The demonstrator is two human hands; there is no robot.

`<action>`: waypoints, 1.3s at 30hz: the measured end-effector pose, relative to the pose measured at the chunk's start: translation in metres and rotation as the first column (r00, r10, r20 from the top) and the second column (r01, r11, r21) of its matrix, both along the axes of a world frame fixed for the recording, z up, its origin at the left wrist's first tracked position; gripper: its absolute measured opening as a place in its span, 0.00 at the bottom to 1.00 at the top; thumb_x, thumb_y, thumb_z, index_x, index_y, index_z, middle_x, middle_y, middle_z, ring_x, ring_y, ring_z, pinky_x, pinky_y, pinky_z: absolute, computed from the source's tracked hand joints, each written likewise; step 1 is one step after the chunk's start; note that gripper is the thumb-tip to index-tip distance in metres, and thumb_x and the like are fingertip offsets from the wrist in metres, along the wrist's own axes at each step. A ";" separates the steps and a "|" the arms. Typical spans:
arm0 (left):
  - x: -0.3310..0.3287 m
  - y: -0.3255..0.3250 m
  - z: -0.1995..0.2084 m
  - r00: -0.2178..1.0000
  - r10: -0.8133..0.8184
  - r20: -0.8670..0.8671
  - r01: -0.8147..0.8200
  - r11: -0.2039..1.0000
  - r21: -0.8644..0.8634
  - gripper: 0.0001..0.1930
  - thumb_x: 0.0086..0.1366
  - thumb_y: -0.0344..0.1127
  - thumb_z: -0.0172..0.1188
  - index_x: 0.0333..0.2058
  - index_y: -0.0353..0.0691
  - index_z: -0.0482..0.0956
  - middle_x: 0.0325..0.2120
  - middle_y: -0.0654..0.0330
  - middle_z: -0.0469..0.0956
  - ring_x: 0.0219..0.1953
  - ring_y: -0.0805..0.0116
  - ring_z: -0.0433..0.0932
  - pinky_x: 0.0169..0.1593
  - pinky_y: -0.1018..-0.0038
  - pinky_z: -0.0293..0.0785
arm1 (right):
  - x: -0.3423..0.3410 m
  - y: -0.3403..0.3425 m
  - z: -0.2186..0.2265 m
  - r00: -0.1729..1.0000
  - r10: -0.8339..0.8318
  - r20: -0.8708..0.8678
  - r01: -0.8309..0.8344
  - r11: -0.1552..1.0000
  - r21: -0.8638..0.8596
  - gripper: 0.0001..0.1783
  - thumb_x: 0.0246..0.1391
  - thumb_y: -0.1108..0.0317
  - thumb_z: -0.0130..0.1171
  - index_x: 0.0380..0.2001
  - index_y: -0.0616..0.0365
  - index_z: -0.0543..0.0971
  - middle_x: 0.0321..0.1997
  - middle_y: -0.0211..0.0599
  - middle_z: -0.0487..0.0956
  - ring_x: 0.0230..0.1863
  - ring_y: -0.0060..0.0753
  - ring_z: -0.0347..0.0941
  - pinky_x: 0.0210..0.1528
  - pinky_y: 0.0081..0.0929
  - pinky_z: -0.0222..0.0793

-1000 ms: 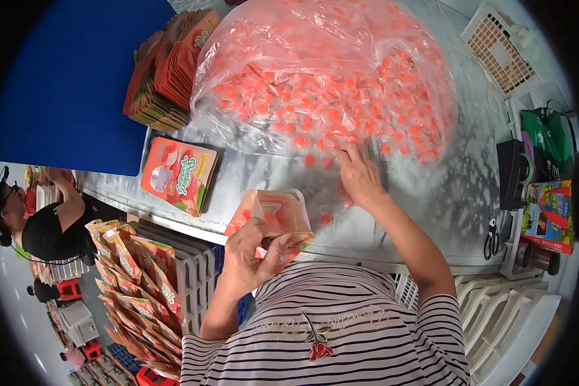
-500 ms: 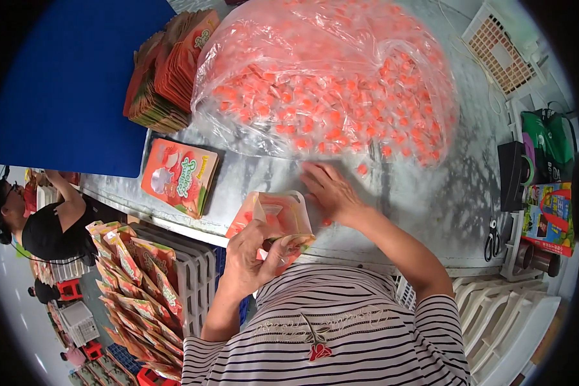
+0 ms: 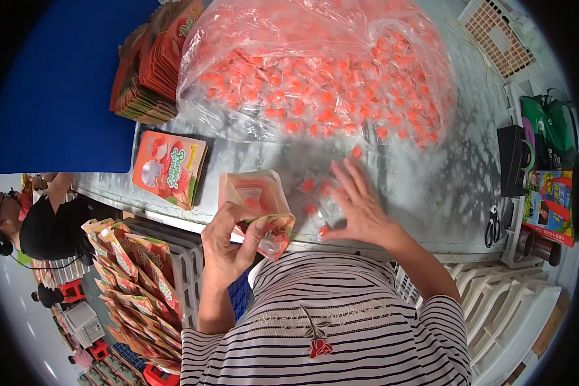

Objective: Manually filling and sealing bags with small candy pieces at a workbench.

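My left hand [image 3: 231, 241] grips a red and green pouch [image 3: 258, 193] by its near side, and the pouch's mouth gapes upward. Some reddish pieces show inside it. To its right, my right hand [image 3: 360, 206] hovers over the table with its fingers spread and nothing held in them. Several small wrapped red-orange candies [image 3: 309, 186] lie loose on the table between the pouch and this hand. Beyond both hands rests a large clear plastic bag [image 3: 315, 71] full of the same wrapped candies.
A short stack of flat pouches [image 3: 168, 168] lies at the left, with taller stacks [image 3: 151, 64] behind it beside a blue board [image 3: 51, 83]. Filled pouches [image 3: 135, 283] stand in a crate at lower left. Scissors [image 3: 493, 226] lie at the right edge. A person [image 3: 45, 219] works at far left.
My right hand has shifted right, and its fingers have spread; several candies now show on the table beside it. My left hand and the pouch sit slightly further left in view.
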State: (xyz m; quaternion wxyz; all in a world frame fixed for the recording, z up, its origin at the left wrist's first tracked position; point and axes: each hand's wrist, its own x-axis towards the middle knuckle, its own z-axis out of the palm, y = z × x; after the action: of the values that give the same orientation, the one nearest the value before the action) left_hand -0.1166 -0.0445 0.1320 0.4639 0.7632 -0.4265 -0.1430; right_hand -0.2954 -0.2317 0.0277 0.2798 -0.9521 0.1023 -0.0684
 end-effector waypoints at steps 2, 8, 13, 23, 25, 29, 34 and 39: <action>-0.002 0.000 0.002 1.000 -0.008 0.014 0.008 1.000 0.004 0.06 0.56 0.25 0.65 0.30 0.33 0.76 0.24 0.58 0.76 0.26 0.71 0.74 0.33 0.79 0.69 | 0.010 0.007 -0.017 0.998 0.064 0.006 -0.063 0.998 -0.010 0.54 0.33 0.34 0.67 0.62 0.52 0.65 0.73 0.50 0.42 0.74 0.59 0.28 0.71 0.62 0.29; -0.005 0.002 -0.005 0.993 -0.073 0.089 0.076 0.997 -0.032 0.06 0.56 0.25 0.65 0.30 0.33 0.76 0.24 0.58 0.76 0.26 0.71 0.73 0.31 0.78 0.69 | 0.021 0.017 -0.034 0.966 0.169 0.195 -0.147 0.982 -0.121 0.26 0.42 0.49 0.66 0.41 0.53 0.78 0.66 0.44 0.61 0.68 0.56 0.50 0.68 0.59 0.44; -0.006 -0.004 -0.005 0.992 -0.118 0.045 0.118 0.993 -0.007 0.05 0.56 0.25 0.65 0.31 0.33 0.78 0.24 0.59 0.75 0.25 0.71 0.73 0.30 0.78 0.70 | 0.003 0.016 -0.030 0.956 0.168 0.240 -0.117 0.970 -0.211 0.10 0.44 0.65 0.64 0.32 0.54 0.78 0.51 0.36 0.72 0.52 0.42 0.67 0.51 0.39 0.68; -0.004 -0.010 -0.007 0.977 -0.180 0.113 0.180 0.984 0.010 0.05 0.56 0.24 0.64 0.32 0.32 0.78 0.25 0.55 0.75 0.24 0.64 0.76 0.26 0.73 0.72 | 0.024 0.007 0.012 0.837 -0.329 0.437 0.154 0.908 0.389 0.08 0.51 0.82 0.57 0.36 0.62 0.77 0.31 0.34 0.76 0.24 0.20 0.72 0.25 0.16 0.69; -0.005 -0.010 -0.010 0.975 -0.189 0.117 0.190 0.982 0.008 0.05 0.55 0.24 0.64 0.31 0.33 0.78 0.24 0.55 0.74 0.23 0.64 0.75 0.25 0.73 0.72 | 0.034 0.004 0.045 0.797 -0.414 0.439 0.133 0.830 0.541 0.06 0.53 0.81 0.57 0.36 0.63 0.77 0.31 0.33 0.77 0.26 0.16 0.71 0.26 0.15 0.67; -0.008 -0.008 -0.014 0.963 -0.226 0.149 0.218 0.974 0.068 0.06 0.55 0.24 0.64 0.33 0.35 0.79 0.25 0.55 0.75 0.24 0.63 0.76 0.28 0.73 0.72 | 0.061 0.009 0.087 0.758 -0.424 0.497 -0.011 0.753 0.658 0.06 0.56 0.76 0.58 0.38 0.63 0.77 0.32 0.30 0.78 0.28 0.10 0.70 0.27 0.11 0.65; -0.010 -0.013 -0.015 0.941 -0.293 0.171 0.285 0.956 0.070 0.07 0.56 0.22 0.63 0.35 0.34 0.78 0.27 0.56 0.77 0.25 0.66 0.78 0.27 0.73 0.74 | 0.071 -0.001 0.087 1.000 0.007 0.027 -0.022 0.770 0.637 0.14 0.59 0.69 0.55 0.47 0.62 0.73 0.31 0.35 0.80 0.34 0.19 0.76 0.35 0.23 0.73; -0.016 -0.011 -0.014 0.928 -0.320 0.192 0.306 0.947 0.098 0.09 0.54 0.22 0.64 0.34 0.32 0.77 0.27 0.54 0.76 0.28 0.60 0.79 0.29 0.72 0.75 | 0.082 0.003 0.089 0.970 -0.237 0.062 0.094 0.592 0.801 0.12 0.62 0.65 0.54 0.44 0.62 0.73 0.28 0.33 0.78 0.33 0.19 0.75 0.35 0.20 0.72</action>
State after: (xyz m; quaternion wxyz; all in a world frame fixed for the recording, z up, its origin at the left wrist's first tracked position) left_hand -0.1327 -0.0551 0.1177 0.3629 0.7111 -0.5833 -0.1496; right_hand -0.2139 -0.2283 0.1169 0.6715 -0.7072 0.1869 -0.1185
